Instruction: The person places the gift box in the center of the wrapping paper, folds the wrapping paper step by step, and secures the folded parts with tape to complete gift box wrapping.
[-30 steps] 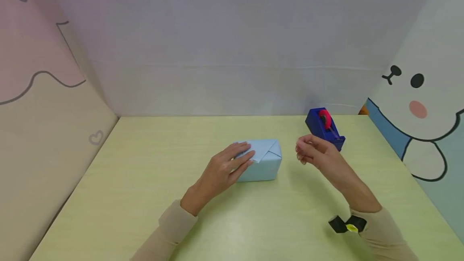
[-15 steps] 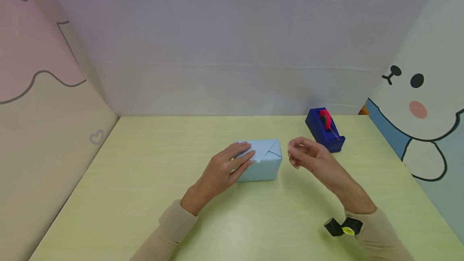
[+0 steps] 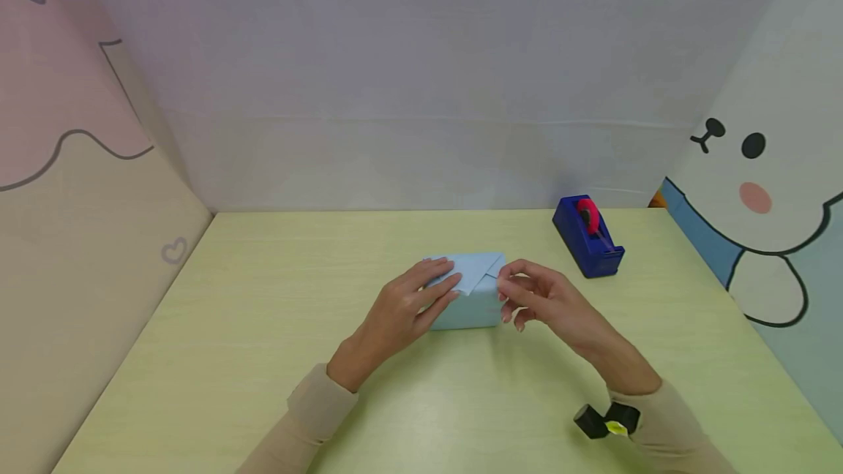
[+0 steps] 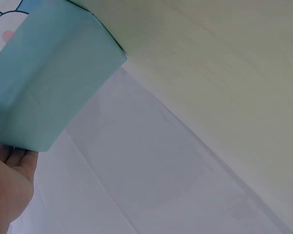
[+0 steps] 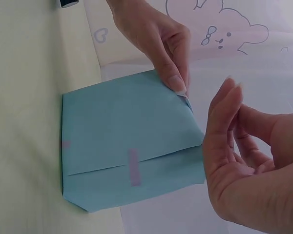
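Observation:
A box wrapped in light blue paper [image 3: 467,313] stands on the table, with a folded flap [image 3: 476,269] on top. My left hand [image 3: 402,306] holds its left part, fingers lying over the top. In the right wrist view, the left thumb [image 5: 176,84] lies on the wrapped side near the upper edge. My right hand [image 3: 543,302] is at the box's right end, thumb and forefinger pinched together at the flap. What looks like a small piece of clear tape is between those fingertips, hard to make out. Pinkish tape [image 5: 134,167] crosses a seam on the box.
A blue tape dispenser [image 3: 588,240] with a red roll core stands behind and right of my right hand. The pale wooden table [image 3: 283,276] is bounded by a white back wall [image 3: 421,93] and cartoon-printed side panels. A black-and-yellow wrist device [image 3: 606,421] sits at the right sleeve.
My right hand has moved left and slightly down from beside the tape dispenser to the box's right end. The left hand and the box have stayed in place.

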`<state>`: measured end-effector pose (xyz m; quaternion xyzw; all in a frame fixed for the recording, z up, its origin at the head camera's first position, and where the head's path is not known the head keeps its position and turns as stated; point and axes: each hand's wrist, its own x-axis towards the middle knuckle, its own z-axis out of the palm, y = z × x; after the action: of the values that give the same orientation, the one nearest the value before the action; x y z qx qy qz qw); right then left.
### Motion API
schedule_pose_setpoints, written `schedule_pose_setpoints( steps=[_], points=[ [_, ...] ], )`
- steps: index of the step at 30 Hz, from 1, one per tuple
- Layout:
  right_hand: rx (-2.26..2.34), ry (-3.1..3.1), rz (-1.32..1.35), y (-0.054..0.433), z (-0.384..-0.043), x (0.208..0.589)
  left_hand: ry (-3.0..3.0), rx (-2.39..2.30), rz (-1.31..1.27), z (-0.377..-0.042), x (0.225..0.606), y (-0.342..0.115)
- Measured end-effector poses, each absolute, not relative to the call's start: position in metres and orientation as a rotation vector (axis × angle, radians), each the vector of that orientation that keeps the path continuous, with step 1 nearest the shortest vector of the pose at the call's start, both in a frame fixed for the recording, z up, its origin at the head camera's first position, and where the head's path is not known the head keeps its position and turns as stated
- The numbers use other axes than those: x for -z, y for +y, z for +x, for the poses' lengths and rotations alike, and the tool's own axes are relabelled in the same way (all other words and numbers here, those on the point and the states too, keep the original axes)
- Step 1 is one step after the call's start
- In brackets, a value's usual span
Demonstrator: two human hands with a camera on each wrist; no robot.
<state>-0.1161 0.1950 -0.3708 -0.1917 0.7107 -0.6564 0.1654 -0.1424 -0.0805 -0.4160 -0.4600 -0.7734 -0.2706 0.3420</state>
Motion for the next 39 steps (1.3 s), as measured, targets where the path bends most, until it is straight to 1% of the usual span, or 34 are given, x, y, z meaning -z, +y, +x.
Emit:
schedule_pose_setpoints(
  steps=[5, 12, 22, 33, 39],
  points=[
    [1.874, 2.013, -0.608, 0.186, -0.114, 0.372, -2.008, 0.707, -1.194, -0.142, 0.417, -0.082],
    [1.84, 1.991, -0.602, 0.167, -0.11, 0.371, -2.004, 0.717, -1.19, -0.142, 0.418, -0.082],
    [1.83, 1.955, -0.663, 0.152, -0.111, 0.372, -1.981, 0.726, -1.18, -0.141, 0.418, -0.079],
    [1.815, 1.991, -0.622, 0.145, -0.113, 0.375, -2.031, 0.757, -1.173, -0.138, 0.417, -0.08],
    [1.797, 2.062, -0.557, 0.142, -0.11, 0.374, -2.006, 0.726, -1.188, -0.138, 0.416, -0.079]
  ],
)
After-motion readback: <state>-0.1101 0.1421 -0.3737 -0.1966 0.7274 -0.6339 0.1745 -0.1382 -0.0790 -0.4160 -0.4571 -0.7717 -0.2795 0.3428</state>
